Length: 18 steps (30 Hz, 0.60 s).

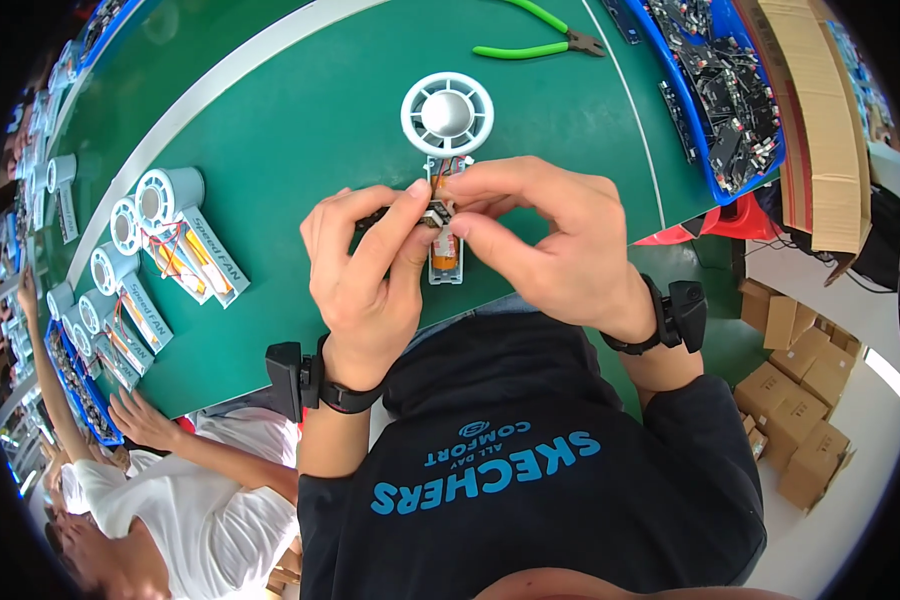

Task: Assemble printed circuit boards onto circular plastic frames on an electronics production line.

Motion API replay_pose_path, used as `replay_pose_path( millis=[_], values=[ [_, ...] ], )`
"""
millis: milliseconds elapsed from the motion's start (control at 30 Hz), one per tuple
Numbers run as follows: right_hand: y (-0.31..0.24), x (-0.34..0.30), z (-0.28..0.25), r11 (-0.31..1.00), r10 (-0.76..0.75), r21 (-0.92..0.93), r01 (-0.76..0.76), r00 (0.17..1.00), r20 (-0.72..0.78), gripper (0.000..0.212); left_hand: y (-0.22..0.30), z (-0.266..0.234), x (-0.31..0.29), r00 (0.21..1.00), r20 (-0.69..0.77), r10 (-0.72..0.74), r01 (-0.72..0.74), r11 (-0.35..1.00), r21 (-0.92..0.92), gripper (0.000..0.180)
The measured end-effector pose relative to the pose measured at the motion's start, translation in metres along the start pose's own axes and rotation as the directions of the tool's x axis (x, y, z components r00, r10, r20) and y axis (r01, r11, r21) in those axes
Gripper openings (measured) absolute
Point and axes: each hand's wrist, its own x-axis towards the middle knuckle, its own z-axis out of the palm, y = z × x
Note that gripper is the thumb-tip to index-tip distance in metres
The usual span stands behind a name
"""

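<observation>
A pale blue handheld fan [447, 114] lies on the green table straight in front of me. Its round grille points away from me, and its opened handle, with an orange battery [445, 250] inside, runs toward me. Over that handle, my left hand [372, 255] pinches a small black circuit board [435, 213] between thumb and fingers. My right hand [550, 225] meets it from the other side, thumb and fingertips closed at the board's edge. Whatever sits between those right fingertips is too small and covered to name. Thin wires show between the grille and my fingers.
Green-handled pliers [540, 45] lie at the far side. A blue bin [705, 150] of black circuit boards stands at the right, beside cardboard [810, 120]. More opened fans [170, 200] sit at the left, where a co-worker's hand [145, 420] rests on the table edge.
</observation>
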Motion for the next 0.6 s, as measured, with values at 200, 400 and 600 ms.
replay_pose_path(
  millis=[200,400,600],
  values=[
    [-0.004,0.003,-0.010,0.894,0.299,0.330,-0.302,0.952,0.060,0.029,0.004,-0.001,0.001,0.975,0.110,-0.193,0.219,0.922,-0.319,0.038],
    [-0.004,0.009,-0.015,0.917,0.308,0.236,-0.322,0.947,0.094,0.026,0.001,-0.003,0.003,0.973,0.146,-0.178,0.217,0.922,-0.319,0.038],
    [-0.018,0.009,-0.009,0.938,0.314,0.136,-0.319,0.948,0.055,0.020,0.001,0.000,0.002,0.999,0.047,0.011,-0.010,1.000,-0.019,0.040]
  ],
)
